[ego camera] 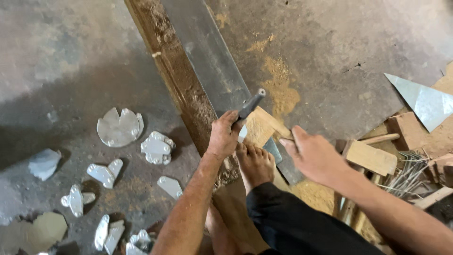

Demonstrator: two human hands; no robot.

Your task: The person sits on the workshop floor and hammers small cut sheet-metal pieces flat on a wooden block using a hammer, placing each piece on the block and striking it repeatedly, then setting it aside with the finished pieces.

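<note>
A bare concrete floor [330, 56], dusted with patches of sawdust, fills the view from above. Across it runs a long steel strip [207, 61] lying on a rusty beam [174, 71], from the top edge down to the person's bare foot [255, 163], which presses on the strip's near end. This strip is the landmark. Right at that near end, just above the toes, the left hand [224, 134] is closed in a fist round a short dark metal punch [251, 105], its tip angled down at the strip. Beside it, to the strip's right, the right hand [314, 156] is wrapped round a wooden mallet [262, 126], whose pale block head sits against the punch; the grip itself is seen from behind, so how tightly it closes cannot be told. Far to the right of the strip lie a second wooden mallet [373, 156], a bundle of thin rods [406, 174] and a triangular offcut of sheet metal [424, 101]. To the strip's left, well apart, about a dozen shiny cut metal pieces [155, 147] are scattered, some round and petal-shaped, others winged. Judging by that pile, a good many pieces are already cut out, while most of the strip's length looks untouched.
</note>
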